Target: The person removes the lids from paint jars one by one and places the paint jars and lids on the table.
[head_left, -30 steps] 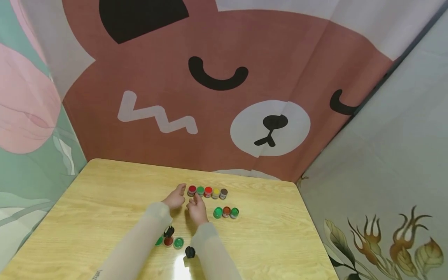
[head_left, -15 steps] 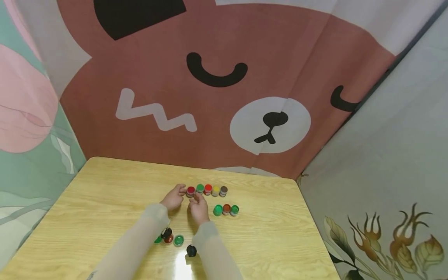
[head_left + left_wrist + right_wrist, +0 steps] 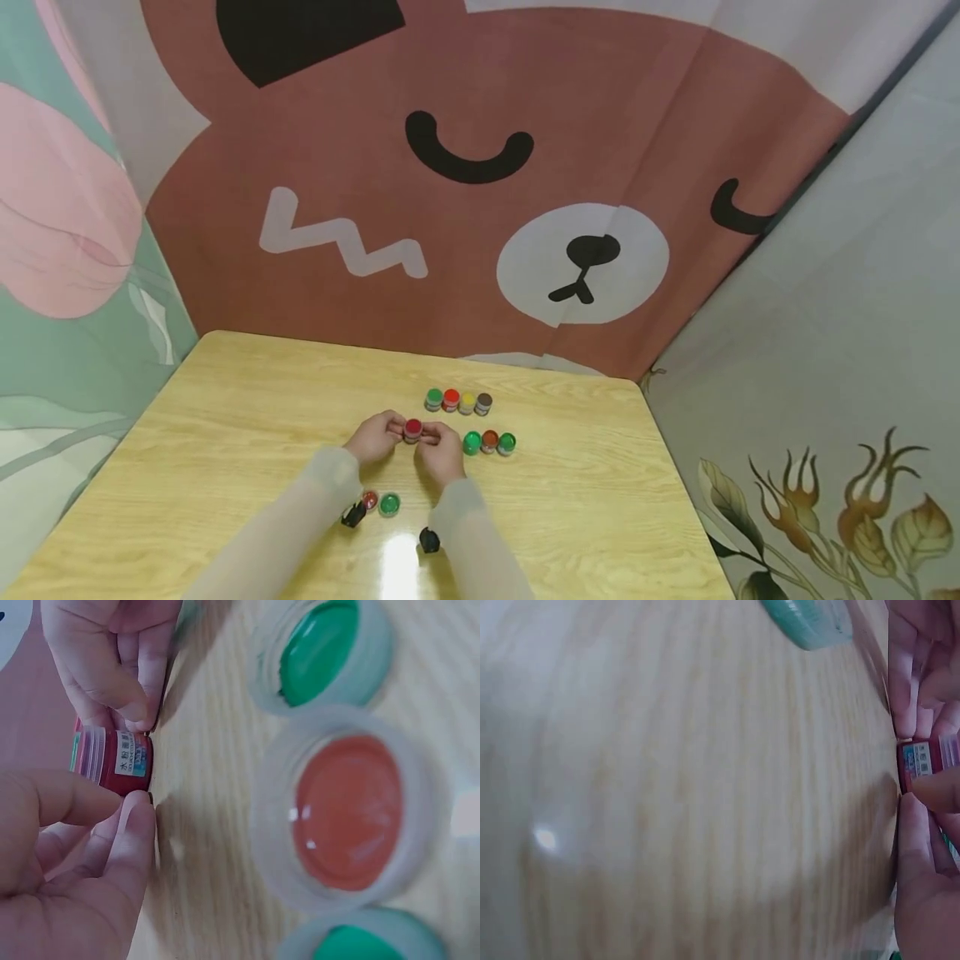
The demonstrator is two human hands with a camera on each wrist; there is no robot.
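Note:
A small paint jar (image 3: 412, 430) with a dark red lid stands upright between my hands. My left hand (image 3: 374, 438) pinches its left side with finger and thumb. From the right, my right hand (image 3: 442, 452) grips the other side. In the left wrist view the jar (image 3: 124, 757) shows a white printed label and a ridged lid, and its base appears to be at the tabletop. The right wrist view catches the same jar (image 3: 922, 761) at its edge, fingertips on both sides.
Behind is a row of jars: green (image 3: 434, 400), red (image 3: 451, 400), yellow (image 3: 467, 404) and brown (image 3: 483, 404). Three more stand by my right hand, including a red-brown one (image 3: 490, 441). Uncapped red (image 3: 349, 814) and green (image 3: 322, 652) paint pots lie near my left wrist.
Both hands have closed on the dark red jar at the left end of the back row. They have drawn it toward me, away from the other jars.

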